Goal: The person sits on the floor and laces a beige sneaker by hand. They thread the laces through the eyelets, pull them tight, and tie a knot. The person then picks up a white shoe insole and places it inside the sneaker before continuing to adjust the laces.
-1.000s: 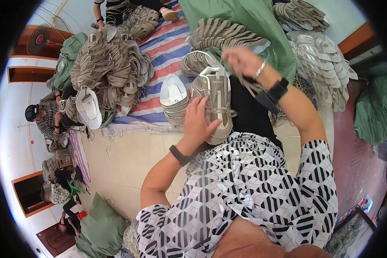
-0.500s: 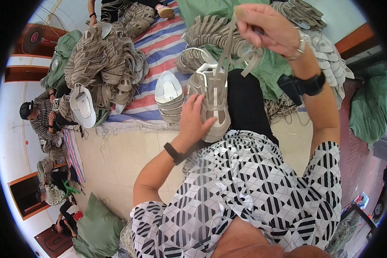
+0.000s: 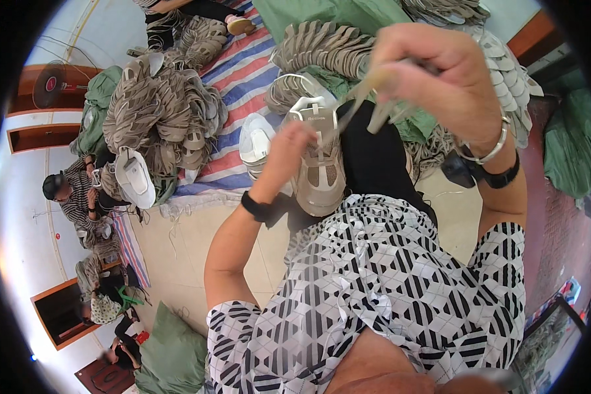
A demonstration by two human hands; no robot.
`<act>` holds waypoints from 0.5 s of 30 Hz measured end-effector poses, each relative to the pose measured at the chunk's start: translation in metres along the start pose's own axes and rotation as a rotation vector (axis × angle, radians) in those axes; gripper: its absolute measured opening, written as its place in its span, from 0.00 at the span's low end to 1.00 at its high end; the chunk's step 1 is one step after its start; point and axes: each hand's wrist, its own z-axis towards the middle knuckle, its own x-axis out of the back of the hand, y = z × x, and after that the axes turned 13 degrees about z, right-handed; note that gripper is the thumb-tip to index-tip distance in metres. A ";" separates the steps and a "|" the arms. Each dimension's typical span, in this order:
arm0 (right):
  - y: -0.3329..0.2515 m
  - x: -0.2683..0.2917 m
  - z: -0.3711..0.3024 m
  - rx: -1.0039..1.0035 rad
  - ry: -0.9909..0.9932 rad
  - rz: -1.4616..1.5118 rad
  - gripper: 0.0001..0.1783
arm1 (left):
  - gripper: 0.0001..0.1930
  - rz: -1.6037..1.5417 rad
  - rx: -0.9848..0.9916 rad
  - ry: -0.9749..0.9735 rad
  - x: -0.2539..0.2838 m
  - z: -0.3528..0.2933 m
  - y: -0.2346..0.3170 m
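A beige and grey shoe upper [image 3: 318, 187] rests by my left thigh, its white-lined opening facing away from me. My left hand [image 3: 284, 159] is over its left side, fingertips at the lace holes and smeared by motion; whether they grip anything is unclear. Up and to the right, my right hand [image 3: 433, 82] is closed on a flat beige shoelace [image 3: 354, 105]. One stretch of the lace slants down to the upper near my left fingertips, and loose ends hang below my right hand.
Left of the upper stands a stack of similar uppers [image 3: 255, 141] on a striped sheet [image 3: 243, 72]. Large piles of uppers [image 3: 157, 105] lie farther left, with a row of uppers [image 3: 318, 49] ahead. Green sacks [image 3: 171, 348] and seated people [image 3: 79, 190] are at the left.
My left hand has gone from lying spread on the upper to its lace holes. My right hand has come lower and nearer with the shoelace. The view has shifted slightly.
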 end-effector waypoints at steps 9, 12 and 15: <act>0.111 0.109 -0.126 -0.471 0.678 0.529 0.15 | 0.14 -0.512 0.666 0.531 0.116 -0.026 -0.119; 0.178 0.144 -0.229 -0.795 0.957 0.396 0.14 | 0.16 -0.697 0.740 0.695 0.159 -0.039 -0.192; 0.230 0.184 -0.338 -1.031 1.462 0.373 0.12 | 0.15 0.322 0.500 0.532 0.286 -0.207 -0.308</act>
